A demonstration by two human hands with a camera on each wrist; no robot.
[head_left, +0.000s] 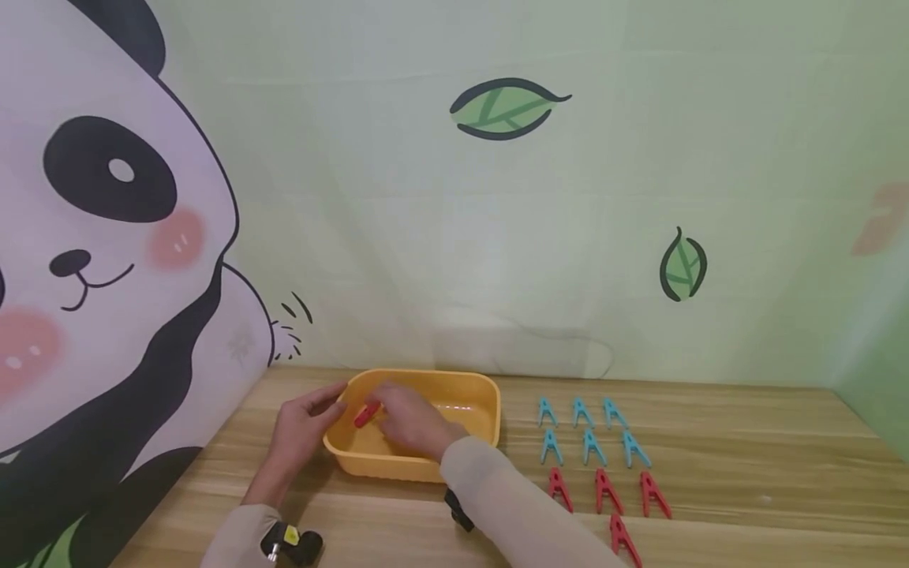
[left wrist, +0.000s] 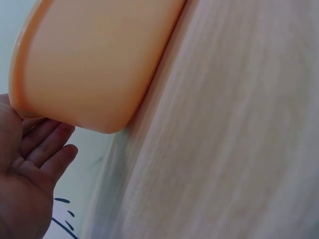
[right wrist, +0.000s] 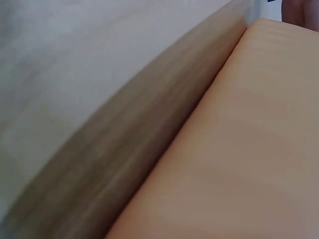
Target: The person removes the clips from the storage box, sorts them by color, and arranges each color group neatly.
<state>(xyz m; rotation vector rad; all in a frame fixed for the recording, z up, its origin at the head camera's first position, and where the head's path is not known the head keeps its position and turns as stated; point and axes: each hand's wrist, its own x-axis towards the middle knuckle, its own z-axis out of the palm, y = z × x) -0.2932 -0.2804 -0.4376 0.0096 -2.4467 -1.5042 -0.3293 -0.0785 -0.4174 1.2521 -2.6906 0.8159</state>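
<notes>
A yellow-orange plastic basin point(head_left: 387, 467) sits on the wooden table. My right hand point(head_left: 412, 420) reaches into it and pinches a red clothespin point(head_left: 365, 415) near the basin's left end. At the outside of that same end is my left hand point(head_left: 297, 430), its thumb and fingertips right at the rim. The left wrist view shows the fingers of the left hand point(left wrist: 30, 169) loosely extended along the basin's end wall point(left wrist: 75, 107). In the right wrist view the basin's side point(right wrist: 239, 149) fills much of the picture, and the right hand is out of sight.
Right of the basin, blue clothespins point(head_left: 589, 446) lie in two rows. Nearer to me are several red clothespins point(head_left: 607, 491), one point(head_left: 623, 541) partly behind the right sleeve point(head_left: 511, 505). A pale green cloth point(head_left: 398, 237) with a panda and leaves hangs behind the table point(head_left: 753, 473).
</notes>
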